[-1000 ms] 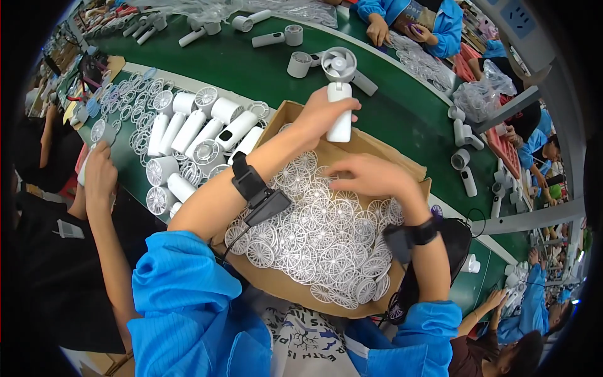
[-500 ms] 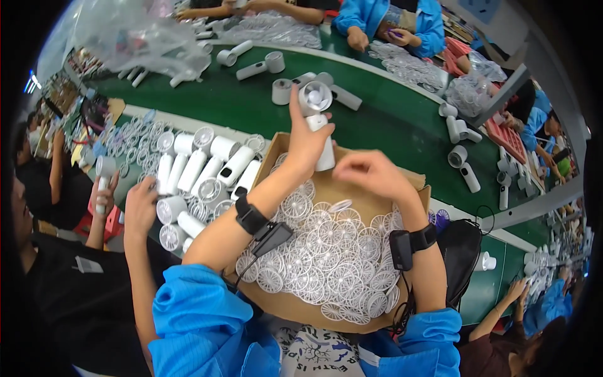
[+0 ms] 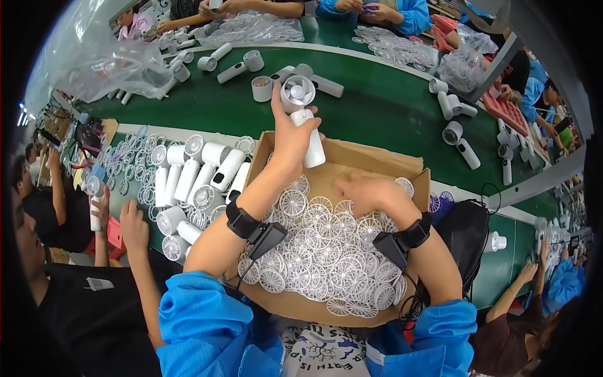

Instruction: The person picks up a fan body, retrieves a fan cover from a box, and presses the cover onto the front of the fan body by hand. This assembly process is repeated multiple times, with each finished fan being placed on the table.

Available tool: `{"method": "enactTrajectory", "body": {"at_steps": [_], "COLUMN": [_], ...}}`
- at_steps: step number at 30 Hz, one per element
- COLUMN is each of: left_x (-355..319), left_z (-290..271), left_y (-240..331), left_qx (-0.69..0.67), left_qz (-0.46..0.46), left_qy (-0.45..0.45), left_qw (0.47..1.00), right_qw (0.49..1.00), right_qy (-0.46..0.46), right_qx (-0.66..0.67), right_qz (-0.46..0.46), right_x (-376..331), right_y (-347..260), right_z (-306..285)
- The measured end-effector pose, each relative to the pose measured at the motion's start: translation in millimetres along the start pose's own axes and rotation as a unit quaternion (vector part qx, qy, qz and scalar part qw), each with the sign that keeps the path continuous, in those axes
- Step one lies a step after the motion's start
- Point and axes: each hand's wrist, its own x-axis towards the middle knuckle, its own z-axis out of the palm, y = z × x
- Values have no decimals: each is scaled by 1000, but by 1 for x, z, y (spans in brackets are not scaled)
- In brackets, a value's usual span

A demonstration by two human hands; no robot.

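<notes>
My left hand (image 3: 293, 135) is closed around the handle of a white handheld fan (image 3: 309, 141), held upright above the far left of a cardboard box (image 3: 370, 156). The fan's round head faces up, its blades bare, with no grille over them. In the box lies a heap of round white fan grilles (image 3: 326, 251). My right hand (image 3: 372, 193) is down inside the box at the far edge of the heap, fingers bent toward the grilles. Those fingers are blurred and partly hidden, so whether they hold a grille does not show.
Left of the box stand several white fan bodies (image 3: 188, 179) and loose grilles (image 3: 129, 157). More fans (image 3: 326, 86) lie on the green table (image 3: 377, 119) beyond. A black bag (image 3: 461, 251) sits at the right. A co-worker's hand (image 3: 133, 226) is close on the left.
My right hand has dropped from above the box's far side down to the grilles. My left hand still holds the fan; the whole view has shifted slightly.
</notes>
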Motion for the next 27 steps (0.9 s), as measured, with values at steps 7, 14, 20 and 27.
{"method": "enactTrajectory", "body": {"at_steps": [7,14,20,27], "left_x": [-3,-20,-22,-24], "left_z": [-1,15,12,12], "left_y": [0,5,7,8], "left_qx": [-3,-32,27,39], "left_qz": [10,66,123,177], "left_qy": [-6,-111,-123,-121], "left_qw": [1000,991,984,976], "right_qw": [973,624,612,577], "right_qy": [113,385,283,242], "right_qx": [177,641,703,723], "right_qz": [-93,-226,-224,-292], "right_x": [16,21,12,14], "right_y": [17,19,18,24], "right_z": [-15,-22,-29,-25]}}
